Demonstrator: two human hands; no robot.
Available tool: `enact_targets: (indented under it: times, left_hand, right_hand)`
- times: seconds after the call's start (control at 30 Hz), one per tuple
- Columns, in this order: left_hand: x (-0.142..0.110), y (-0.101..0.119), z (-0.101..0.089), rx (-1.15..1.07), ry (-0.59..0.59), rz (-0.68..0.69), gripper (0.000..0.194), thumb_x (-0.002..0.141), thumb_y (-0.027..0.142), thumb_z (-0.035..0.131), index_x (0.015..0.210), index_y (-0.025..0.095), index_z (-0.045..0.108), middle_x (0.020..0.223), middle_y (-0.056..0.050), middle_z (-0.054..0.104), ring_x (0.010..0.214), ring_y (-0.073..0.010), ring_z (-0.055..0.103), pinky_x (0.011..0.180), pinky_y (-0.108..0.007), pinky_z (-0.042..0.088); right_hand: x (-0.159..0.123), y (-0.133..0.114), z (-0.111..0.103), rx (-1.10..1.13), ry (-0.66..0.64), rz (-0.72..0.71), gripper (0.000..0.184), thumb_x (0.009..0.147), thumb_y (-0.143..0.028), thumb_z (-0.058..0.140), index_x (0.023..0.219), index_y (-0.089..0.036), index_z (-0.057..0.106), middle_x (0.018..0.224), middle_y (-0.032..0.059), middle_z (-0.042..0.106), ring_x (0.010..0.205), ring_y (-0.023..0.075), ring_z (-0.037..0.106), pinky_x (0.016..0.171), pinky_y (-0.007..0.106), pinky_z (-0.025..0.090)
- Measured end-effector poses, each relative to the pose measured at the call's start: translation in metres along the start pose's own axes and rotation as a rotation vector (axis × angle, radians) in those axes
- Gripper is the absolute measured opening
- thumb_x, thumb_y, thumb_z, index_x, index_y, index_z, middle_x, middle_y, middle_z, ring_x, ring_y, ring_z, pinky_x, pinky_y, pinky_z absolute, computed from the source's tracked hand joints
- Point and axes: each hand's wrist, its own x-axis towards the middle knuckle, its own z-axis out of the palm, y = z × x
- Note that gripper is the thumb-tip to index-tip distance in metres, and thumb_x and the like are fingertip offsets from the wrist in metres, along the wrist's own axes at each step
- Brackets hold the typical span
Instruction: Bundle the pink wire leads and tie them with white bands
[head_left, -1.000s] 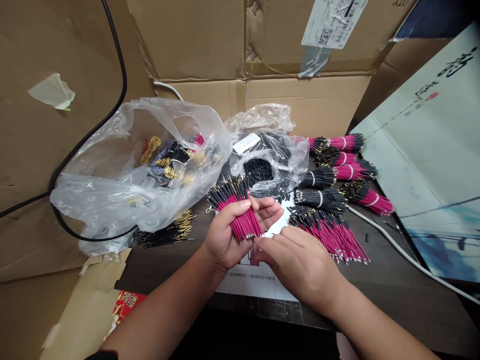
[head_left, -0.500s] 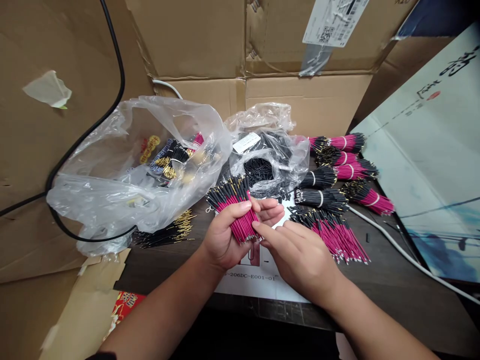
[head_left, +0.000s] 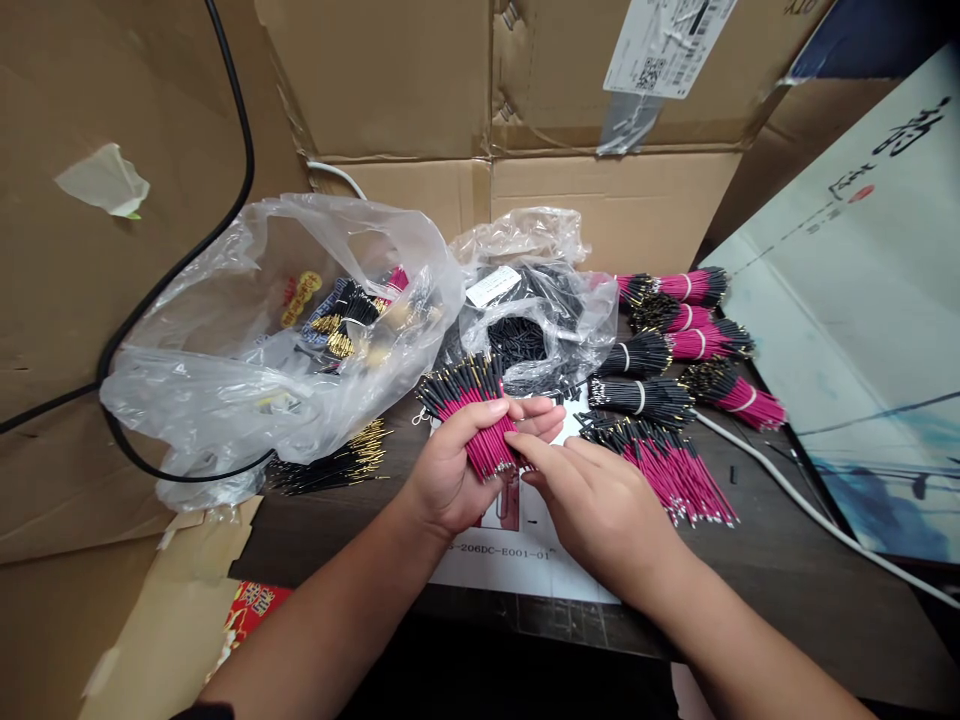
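The left hand (head_left: 448, 480) curls around a bundle of magenta and black crimped wires (head_left: 480, 432), held just above a printed paper sheet (head_left: 510, 565). The right hand (head_left: 600, 515) lies beside it, fingers pressed together and extended, the index fingertip (head_left: 511, 437) touching the bundle's side. More banded wire bundles (head_left: 667, 345) lie on the dark desk (head_left: 840, 600) to the right, a loose pile (head_left: 667, 480) nearest the right hand. Two clear plastic bags (head_left: 247, 370) holding more wires sit beyond the hands, against a cardboard box (head_left: 390, 90).
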Motion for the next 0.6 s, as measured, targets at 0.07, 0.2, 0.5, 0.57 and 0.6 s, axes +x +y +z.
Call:
enact_targets:
  times: [0.07,0.2,0.5,0.57,0.6]
  left_hand:
    - [0.0001,-0.0006,0.0002,-0.003,0.015,-0.001,0.017,0.084,0.018,0.06,0.078,0.01,0.074,0.097,-0.01,0.077,0.098,-0.0238,0.074,0.109,-0.042,0.048]
    - [-0.001,-0.0012,0.0009,0.015,0.001,0.009,0.015,0.082,0.018,0.062,0.074,0.011,0.073,0.092,-0.009,0.077,0.098,-0.025,0.074,0.112,-0.045,0.045]
    - [-0.0016,-0.0014,-0.001,0.007,-0.024,0.043,0.014,0.083,0.018,0.063,0.076,0.012,0.074,0.093,-0.008,0.077,0.097,-0.025,0.074,0.111,-0.045,0.046]
    - [-0.0017,-0.0015,-0.0033,0.017,-0.019,0.046,0.016,0.084,0.019,0.062,0.081,0.011,0.075,0.095,-0.009,0.077,0.1,-0.0243,0.073,0.109,-0.041,0.048]
    - [-0.0018,-0.0015,-0.0047,0.029,-0.012,0.052,0.017,0.086,0.02,0.062,0.084,0.011,0.076,0.096,-0.009,0.077,0.102,-0.0236,0.073,0.109,-0.039,0.048]
  right_hand:
    - [0.0002,-0.001,0.0001,-0.023,0.008,-0.011,0.04,0.095,-0.009,0.054,0.135,-0.01,0.05,0.084,0.0078,0.071,0.07,0.0186,0.061,0.063,0.033,0.053]
    - [-0.0019,-0.0009,0.0011,0.075,-0.043,0.002,0.034,0.095,-0.01,0.052,0.129,-0.01,0.051,0.088,0.0078,0.069,0.072,0.0184,0.06,0.063,0.032,0.052]
    - [-0.0034,0.0017,0.0067,0.069,-0.007,-0.03,0.022,0.095,-0.008,0.049,0.114,-0.013,0.058,0.077,0.0032,0.061,0.067,0.0158,0.05,0.06,0.029,0.045]
    - [-0.0043,0.0028,0.0063,0.077,-0.041,-0.041,0.022,0.096,-0.01,0.05,0.115,-0.012,0.059,0.074,0.0025,0.06,0.067,0.0162,0.05,0.06,0.029,0.044]
    - [-0.0049,0.0035,0.0059,0.082,-0.075,-0.054,0.021,0.096,-0.011,0.051,0.115,-0.012,0.059,0.074,0.0023,0.059,0.068,0.0164,0.051,0.06,0.03,0.045]
